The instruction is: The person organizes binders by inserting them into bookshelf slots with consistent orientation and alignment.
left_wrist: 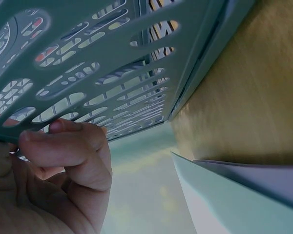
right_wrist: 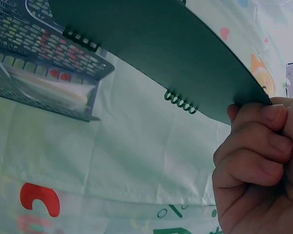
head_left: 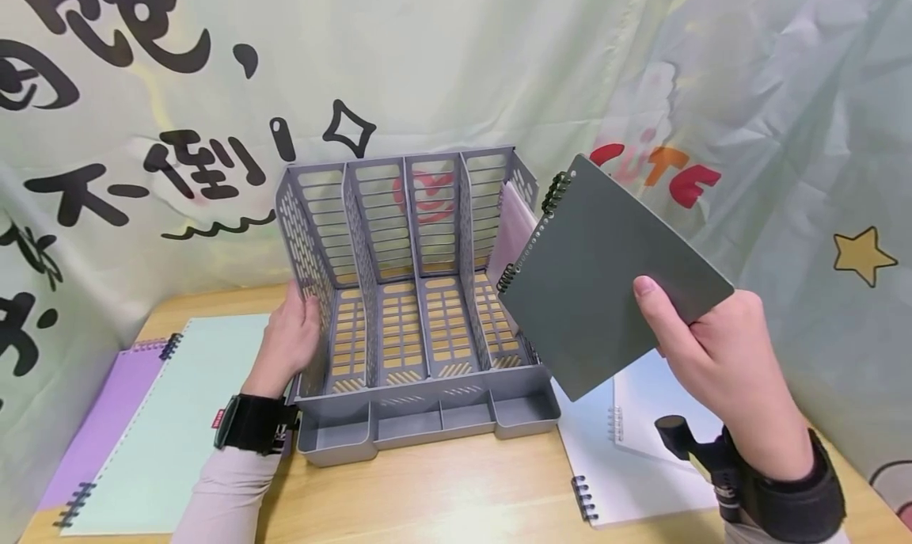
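A grey desk file organizer [head_left: 427, 405] with several upright slots and a front tray stands on the table. My left hand [head_left: 287, 334] grips its perforated left side; in the left wrist view, curled fingers [left_wrist: 63, 151] hold the panel's edge. Raised at the organizer's right, a dark grey spiral notebook [head_left: 598, 283] is tilted in the air. My right hand [head_left: 720, 354] pinches it by a corner, thumb on the near face and fingers behind. In the right wrist view those fingers [right_wrist: 256, 141] are curled under the cover. A pale pink notebook [head_left: 511, 231] stands in the rightmost slot, partly hidden.
Left of the organizer, a mint spiral notebook [head_left: 171, 425] overlaps a purple one [head_left: 107, 417]. At right lie a large pale spiral notebook [head_left: 634, 481] and a smaller pale blue one [head_left: 641, 401]. A printed cloth [head_left: 456, 69] hangs behind the wooden table [head_left: 427, 496].
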Available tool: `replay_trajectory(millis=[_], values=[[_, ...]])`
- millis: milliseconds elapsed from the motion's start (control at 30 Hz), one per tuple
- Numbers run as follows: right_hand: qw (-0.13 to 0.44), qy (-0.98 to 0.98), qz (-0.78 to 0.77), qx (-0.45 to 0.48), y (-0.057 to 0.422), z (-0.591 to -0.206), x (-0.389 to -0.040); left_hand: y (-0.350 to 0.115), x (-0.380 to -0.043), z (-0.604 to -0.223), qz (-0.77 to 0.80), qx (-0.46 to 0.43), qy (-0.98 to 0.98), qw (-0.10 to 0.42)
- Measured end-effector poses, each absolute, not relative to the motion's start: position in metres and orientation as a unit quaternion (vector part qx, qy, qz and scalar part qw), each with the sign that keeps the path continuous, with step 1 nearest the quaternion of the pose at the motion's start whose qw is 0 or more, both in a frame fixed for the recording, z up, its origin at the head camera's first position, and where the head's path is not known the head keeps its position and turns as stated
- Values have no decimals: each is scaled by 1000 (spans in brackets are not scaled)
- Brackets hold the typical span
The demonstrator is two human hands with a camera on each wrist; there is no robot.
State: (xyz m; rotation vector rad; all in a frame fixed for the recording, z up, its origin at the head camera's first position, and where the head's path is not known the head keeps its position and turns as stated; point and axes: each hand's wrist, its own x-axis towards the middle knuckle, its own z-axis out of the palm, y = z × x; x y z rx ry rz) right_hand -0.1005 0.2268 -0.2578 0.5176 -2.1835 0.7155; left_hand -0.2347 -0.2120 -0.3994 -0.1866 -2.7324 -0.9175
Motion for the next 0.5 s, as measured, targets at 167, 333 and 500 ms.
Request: replay_trajectory(millis=[167, 333, 500], values=[[388, -859, 257, 213, 223, -265, -109, -211, -235, -399, -313, -66, -939, 126], [390, -864, 238, 213, 215, -269, -119, -211, -234, -399, -313, -61, -939, 127], [381, -864, 251, 212, 208, -273, -127, -211, -234, -399, -314, -61, -939, 127]])
